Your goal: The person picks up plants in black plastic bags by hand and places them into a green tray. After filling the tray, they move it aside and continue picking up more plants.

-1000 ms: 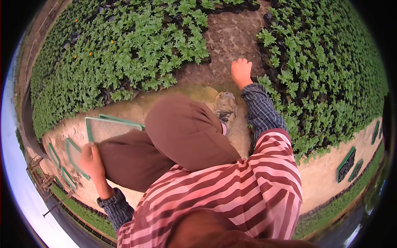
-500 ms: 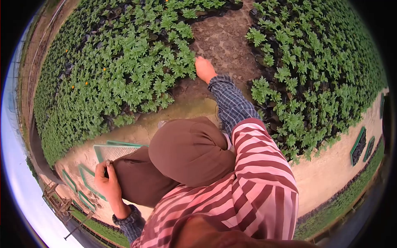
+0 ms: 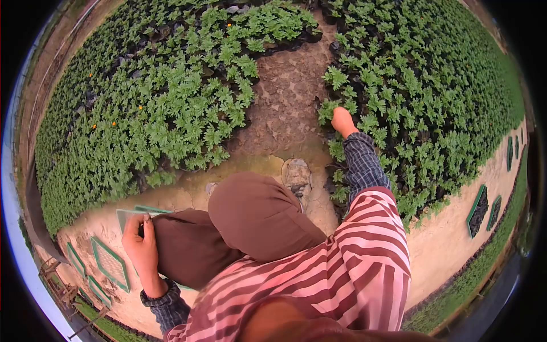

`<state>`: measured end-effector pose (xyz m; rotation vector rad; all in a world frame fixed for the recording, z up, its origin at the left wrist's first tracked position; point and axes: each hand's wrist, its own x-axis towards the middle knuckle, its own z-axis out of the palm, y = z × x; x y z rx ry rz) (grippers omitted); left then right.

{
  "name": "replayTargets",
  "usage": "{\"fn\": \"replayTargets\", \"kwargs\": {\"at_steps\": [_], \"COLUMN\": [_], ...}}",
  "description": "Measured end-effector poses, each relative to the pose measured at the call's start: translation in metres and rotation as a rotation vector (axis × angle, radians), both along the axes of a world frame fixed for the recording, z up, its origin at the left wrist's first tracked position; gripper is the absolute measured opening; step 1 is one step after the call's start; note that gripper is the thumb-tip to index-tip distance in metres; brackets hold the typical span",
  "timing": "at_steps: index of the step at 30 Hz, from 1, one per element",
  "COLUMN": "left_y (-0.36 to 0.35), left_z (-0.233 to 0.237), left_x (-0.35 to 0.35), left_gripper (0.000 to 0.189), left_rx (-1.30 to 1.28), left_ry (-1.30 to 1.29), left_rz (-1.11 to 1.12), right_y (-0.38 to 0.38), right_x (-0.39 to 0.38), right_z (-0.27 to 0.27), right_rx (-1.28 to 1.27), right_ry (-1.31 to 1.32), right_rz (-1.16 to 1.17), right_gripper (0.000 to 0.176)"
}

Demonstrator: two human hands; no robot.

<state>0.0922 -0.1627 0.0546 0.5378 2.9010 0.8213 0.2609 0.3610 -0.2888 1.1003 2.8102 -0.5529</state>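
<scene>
My right hand [image 3: 343,121] is closed at the inner edge of the right-hand bed, against a leafy marigold plant [image 3: 327,112]. Its fingertips are hidden behind the hand and the leaves. My left hand [image 3: 140,245] rests by my bent left knee in brown trousers [image 3: 191,245], its fingers curled and its thumb tip dark with dirt. What lies between the left fingers, if anything, is too small to make out. Close behind that hand, a green-framed mesh tray [image 3: 122,218] is partly covered by the hand and knee.
Dense marigold plants in dark bags fill the left bed [image 3: 165,108] and the right bed [image 3: 421,108]. Bare soil [image 3: 288,97] runs between them. More green-framed trays [image 3: 111,262] lie on the sandy ground at left; a dark-filled tray [image 3: 477,211] lies at right. My shoe [image 3: 297,175] is below.
My right hand has moved from the left bed's edge across the soil to the right bed. A plant now juts out beside it there. My left hand stays by the knee.
</scene>
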Motion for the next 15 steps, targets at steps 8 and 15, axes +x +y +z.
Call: {"fn": "replayTargets", "kwargs": {"at_steps": [8, 15], "left_y": [-0.003, -0.011], "left_z": [0.001, -0.008], "left_x": [0.003, 0.0], "left_gripper": [0.017, 0.02], "left_rx": [-0.052, 0.079], "left_ry": [0.063, 0.02], "left_rz": [-0.025, -0.061], "right_y": [0.003, 0.027], "right_x": [-0.051, -0.084], "right_z": [0.132, 0.263], "right_rx": [0.154, 0.473], "right_ry": [0.239, 0.062], "right_rz": [0.07, 0.188], "right_gripper": [0.015, 0.015]}}
